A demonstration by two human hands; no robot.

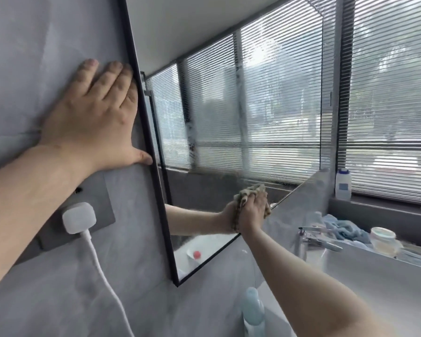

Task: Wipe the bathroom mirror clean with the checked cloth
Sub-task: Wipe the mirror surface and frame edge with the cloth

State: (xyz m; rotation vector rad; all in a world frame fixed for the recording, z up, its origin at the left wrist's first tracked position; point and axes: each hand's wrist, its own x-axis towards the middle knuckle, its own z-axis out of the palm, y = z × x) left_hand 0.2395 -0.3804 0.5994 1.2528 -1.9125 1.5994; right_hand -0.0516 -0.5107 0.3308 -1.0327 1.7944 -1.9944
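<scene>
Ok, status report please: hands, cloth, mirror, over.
Left hand flat on wall beside mirror. Right hand grips checked cloth against its lower edge. Hazy streaks on glass. Nothing in the way.

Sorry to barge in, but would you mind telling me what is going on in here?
A person is cleaning the bathroom mirror. The right hand grips the checked cloth and presses it against the glass near the mirror's lower edge, above the basin. The left hand lies flat on the grey wall, right beside the mirror's black frame. Hazy streaks show higher up on the glass, so the job is not yet done.
</scene>
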